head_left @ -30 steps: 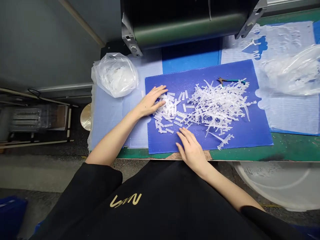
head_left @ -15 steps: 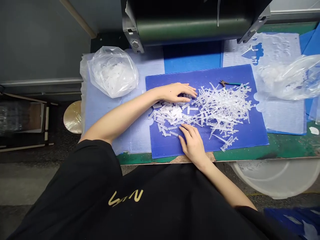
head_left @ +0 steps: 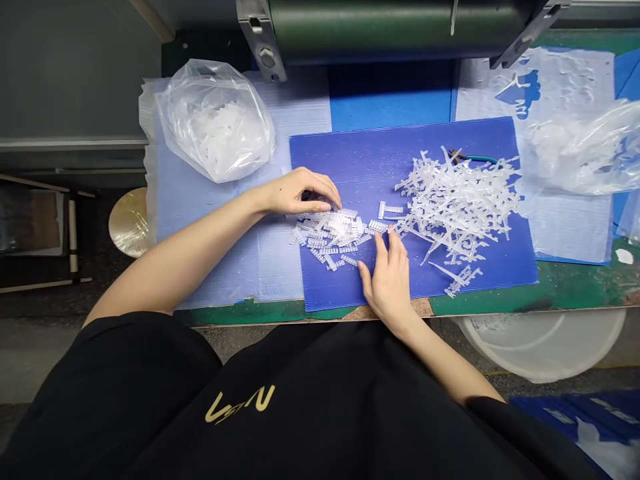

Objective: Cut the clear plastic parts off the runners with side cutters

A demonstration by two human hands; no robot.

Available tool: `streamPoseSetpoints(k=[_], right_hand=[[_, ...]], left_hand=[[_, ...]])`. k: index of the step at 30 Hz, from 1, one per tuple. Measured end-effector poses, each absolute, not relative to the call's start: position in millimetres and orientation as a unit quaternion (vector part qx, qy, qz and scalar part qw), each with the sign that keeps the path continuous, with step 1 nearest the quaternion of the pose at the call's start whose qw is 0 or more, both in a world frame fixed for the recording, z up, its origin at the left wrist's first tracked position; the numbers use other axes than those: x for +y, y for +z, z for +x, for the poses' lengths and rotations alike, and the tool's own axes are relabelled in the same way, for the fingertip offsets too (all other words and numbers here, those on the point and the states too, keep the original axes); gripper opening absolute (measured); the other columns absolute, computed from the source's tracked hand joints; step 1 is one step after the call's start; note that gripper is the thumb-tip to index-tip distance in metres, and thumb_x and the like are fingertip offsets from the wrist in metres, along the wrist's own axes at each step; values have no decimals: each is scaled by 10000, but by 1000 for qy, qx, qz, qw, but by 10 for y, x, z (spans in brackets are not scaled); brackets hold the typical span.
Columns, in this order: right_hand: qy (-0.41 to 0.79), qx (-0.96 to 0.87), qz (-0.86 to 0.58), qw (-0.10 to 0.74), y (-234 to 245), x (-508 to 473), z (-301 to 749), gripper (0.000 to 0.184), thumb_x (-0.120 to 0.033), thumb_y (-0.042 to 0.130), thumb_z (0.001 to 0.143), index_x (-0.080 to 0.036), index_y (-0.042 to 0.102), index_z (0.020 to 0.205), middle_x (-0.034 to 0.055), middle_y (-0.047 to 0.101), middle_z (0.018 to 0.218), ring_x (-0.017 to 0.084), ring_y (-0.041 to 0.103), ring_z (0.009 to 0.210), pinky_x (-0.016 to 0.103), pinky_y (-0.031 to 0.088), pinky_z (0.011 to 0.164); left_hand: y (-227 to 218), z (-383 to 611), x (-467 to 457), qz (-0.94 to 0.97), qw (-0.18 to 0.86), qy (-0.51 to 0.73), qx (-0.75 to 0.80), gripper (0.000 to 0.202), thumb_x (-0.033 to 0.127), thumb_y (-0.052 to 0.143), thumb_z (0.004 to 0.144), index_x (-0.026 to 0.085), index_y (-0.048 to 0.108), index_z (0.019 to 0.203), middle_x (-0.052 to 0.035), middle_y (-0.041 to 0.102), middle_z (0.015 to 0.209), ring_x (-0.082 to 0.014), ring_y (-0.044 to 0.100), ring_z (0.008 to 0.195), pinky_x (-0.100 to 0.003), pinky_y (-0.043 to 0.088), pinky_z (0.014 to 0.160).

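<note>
A heap of small white toothed plastic pieces (head_left: 334, 237) lies on the left half of a dark blue corrugated sheet (head_left: 370, 150). My left hand (head_left: 306, 191) curves over the heap's upper left edge, fingers bent loosely and thumb apart, touching the pieces. At the heap's right side, my right hand (head_left: 390, 280) rests with fingers stretched out, fingertips on a few pieces and thumb spread away. Nothing is visibly gripped in either hand. A tangle of branched white plastic sprues (head_left: 460, 207) lies to the right, and one loose sprue (head_left: 463, 277) sits below it.
Green-handled cutters (head_left: 477, 159) lie partly under the sprues. A clear bag of white pieces (head_left: 220, 130) stands at left, another clear bag (head_left: 585, 150) at right. A dark green roller (head_left: 380, 30) spans the back. Below the table's front edge is a white tub (head_left: 545, 347).
My left hand has moved left, drawing back from the sprues to the heap's left edge. Right fingers have extended forward. The heap sits more apart from the sprues, and the view has shifted slightly.
</note>
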State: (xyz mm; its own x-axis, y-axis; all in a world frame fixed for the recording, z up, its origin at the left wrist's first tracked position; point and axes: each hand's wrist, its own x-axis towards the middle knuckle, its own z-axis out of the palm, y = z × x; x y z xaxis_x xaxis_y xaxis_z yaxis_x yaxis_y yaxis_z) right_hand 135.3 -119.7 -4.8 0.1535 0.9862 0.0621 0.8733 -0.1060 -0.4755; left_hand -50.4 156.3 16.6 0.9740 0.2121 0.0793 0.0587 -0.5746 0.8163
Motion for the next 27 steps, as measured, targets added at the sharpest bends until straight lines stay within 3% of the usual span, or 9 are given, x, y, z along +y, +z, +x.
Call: streamPoseSetpoints(k=[3, 5, 10, 13, 16, 18, 20, 24, 27], right_hand=[[163, -643, -723, 192, -79, -1104, 1251, 732, -517, 394, 1134, -45, 291, 1683, 324, 242, 1760, 429, 215, 1667, 650, 333, 1283], [183, -648, -714, 193, -90, -1038, 1162, 762, -551, 351, 1136, -60, 228, 1705, 303, 186, 1786, 398, 169, 1687, 629, 296, 1312], [233, -659, -684, 207, -93, -859, 844, 863, -584, 353, 1119, -36, 76, 1726, 312, 14, 1806, 418, -14, 1703, 690, 176, 1335], [253, -670, -665, 212, -83, -676, 605, 861, -577, 358, 1118, -1, 114, 1711, 331, 24, 1799, 409, -35, 1703, 677, 136, 1347], [272, -693, -633, 213, -34, -456, 380, 864, -609, 326, 1123, 24, 186, 1693, 338, 120, 1787, 380, 58, 1707, 610, 180, 1361], [278, -713, -607, 213, 29, -338, 283, 829, -620, 322, 1125, -11, 268, 1685, 304, 209, 1782, 340, 149, 1702, 553, 233, 1360], [267, -721, -600, 220, 99, -271, 267, 769, -611, 342, 1128, -78, 326, 1682, 254, 202, 1801, 308, 122, 1710, 542, 225, 1364], [217, -663, -677, 235, 128, -272, 477, 857, -595, 401, 1113, -14, 188, 1706, 314, -29, 1805, 426, -108, 1694, 683, 99, 1345], [187, -602, -740, 232, 18, -305, 700, 894, -613, 352, 1111, 21, 119, 1698, 383, -36, 1773, 516, -102, 1670, 789, 112, 1285]], left_hand=[[195, -722, 1566, 866, 468, 129, 118, 384, 582, 645, 981, 287, 838, 1136, -84, 840, 1142, -249, 776, 1164, -441, 596, 1071], [199, -878, 1531, 857, 450, 188, 168, 444, 615, 590, 1011, 269, 833, 1149, -96, 817, 1243, -262, 737, 1268, -486, 545, 1162], [92, -1250, 1248, 827, 370, 250, 342, 630, 657, 359, 1092, 241, 680, 1438, -109, 586, 1621, -264, 523, 1547, -563, 343, 1334], [-7, -1374, 1049, 793, 391, 264, 386, 663, 664, 300, 1101, 245, 602, 1516, -113, 541, 1661, -255, 457, 1600, -553, 320, 1349], [-54, -1401, 983, 785, 390, 269, 399, 701, 680, 277, 1097, 221, 574, 1537, -136, 510, 1681, -257, 419, 1625, -543, 307, 1357], [-51, -1384, 1032, 791, 364, 269, 411, 750, 707, 276, 1085, 187, 560, 1544, -163, 489, 1690, -266, 409, 1630, -538, 287, 1366], [-35, -1357, 1122, 802, 338, 250, 423, 795, 734, 266, 1073, 160, 562, 1538, -181, 482, 1691, -279, 414, 1626, -540, 275, 1370], [10, -1260, 1222, 834, 292, 207, 421, 816, 742, 236, 1071, 151, 593, 1507, -184, 467, 1700, -304, 401, 1633, -548, 286, 1366], [74, -1108, 1097, 878, 216, 198, 378, 750, 695, 295, 1084, 158, 555, 1540, -178, 397, 1743, -316, 308, 1676, -554, 260, 1380]])
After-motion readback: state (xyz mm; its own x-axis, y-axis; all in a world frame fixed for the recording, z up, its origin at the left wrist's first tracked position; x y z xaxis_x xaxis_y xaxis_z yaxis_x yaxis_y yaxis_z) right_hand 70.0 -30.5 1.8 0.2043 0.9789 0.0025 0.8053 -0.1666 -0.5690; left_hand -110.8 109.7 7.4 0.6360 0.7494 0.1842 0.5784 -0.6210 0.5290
